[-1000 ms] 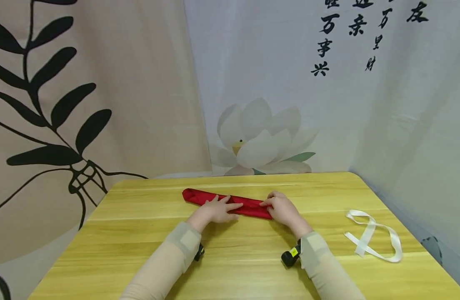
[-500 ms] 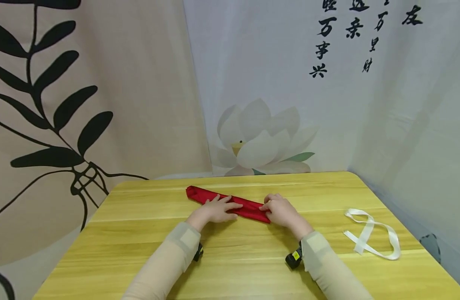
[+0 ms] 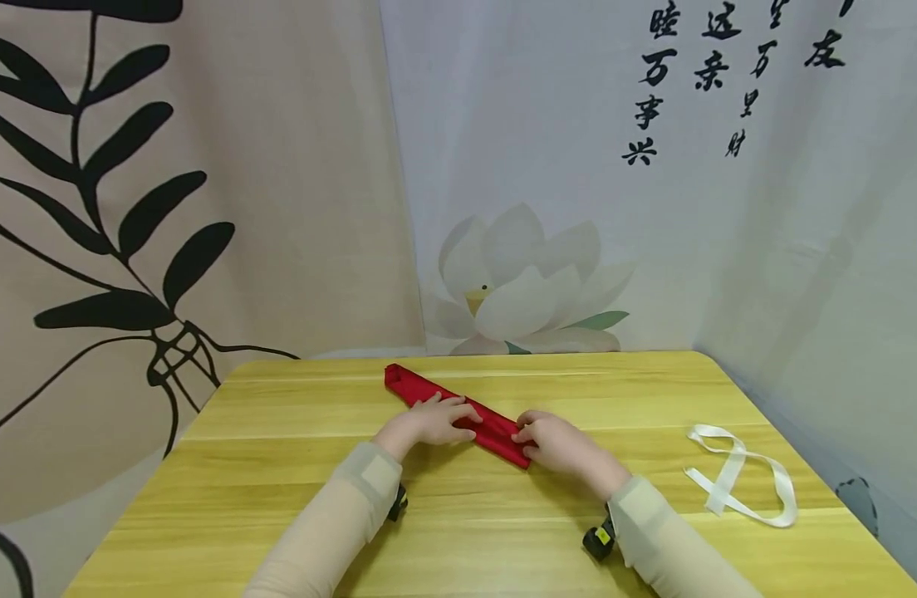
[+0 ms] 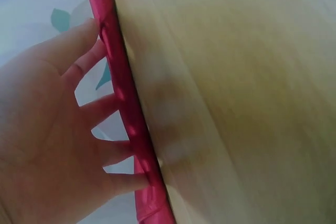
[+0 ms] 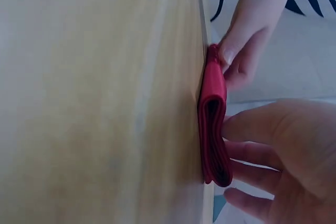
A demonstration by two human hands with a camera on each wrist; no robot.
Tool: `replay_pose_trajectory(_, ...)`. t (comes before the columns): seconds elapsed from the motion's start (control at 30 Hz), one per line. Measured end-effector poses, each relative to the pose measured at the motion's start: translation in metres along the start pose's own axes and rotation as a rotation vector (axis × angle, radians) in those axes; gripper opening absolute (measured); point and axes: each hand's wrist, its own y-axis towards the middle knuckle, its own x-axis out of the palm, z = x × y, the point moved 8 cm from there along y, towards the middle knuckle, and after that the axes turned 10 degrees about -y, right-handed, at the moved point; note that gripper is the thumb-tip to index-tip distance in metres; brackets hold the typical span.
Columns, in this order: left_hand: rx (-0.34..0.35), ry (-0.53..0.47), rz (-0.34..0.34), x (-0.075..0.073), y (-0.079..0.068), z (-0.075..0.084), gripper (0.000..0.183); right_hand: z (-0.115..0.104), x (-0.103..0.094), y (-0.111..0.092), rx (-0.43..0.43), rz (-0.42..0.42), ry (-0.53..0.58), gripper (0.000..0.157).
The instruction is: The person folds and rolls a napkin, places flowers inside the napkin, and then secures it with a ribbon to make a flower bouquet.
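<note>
A red cloth, folded into a long narrow strip, lies slantwise on the table between both hands. Its near right end shows several stacked, looped layers in the right wrist view. Across the middle of the strip, my left hand rests with spread fingertips on its upper face, as the left wrist view confirms. My right hand is at the near end. Its thumb touches the folded edge, and the other fingers reach out along the cloth without wrapping round it.
A white ribbon lies in a loose crossed loop on the right of the wooden table. Behind the table hangs a pale curtain printed with leaves, a lotus and black characters. Each wrist bears a small black camera.
The red strip has turned on the table: its right end came toward me and its left end went away. My right hand moved nearer with that end; the left stayed about in place.
</note>
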Motion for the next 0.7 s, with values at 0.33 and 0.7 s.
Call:
replay_pose_trajectory(0.33,0.089,0.035,0.018,0.002,0.002,0.01,0.021,-0.023,-0.002,-0.008,-0.105,0.004,-0.012,0.016)
replay_pose_trajectory(0.7,0.157,0.03,0.006,0.002,0.0,0.023,0.009,-0.052,-0.006,-0.015,-0.215,0.018,-0.029,0.014)
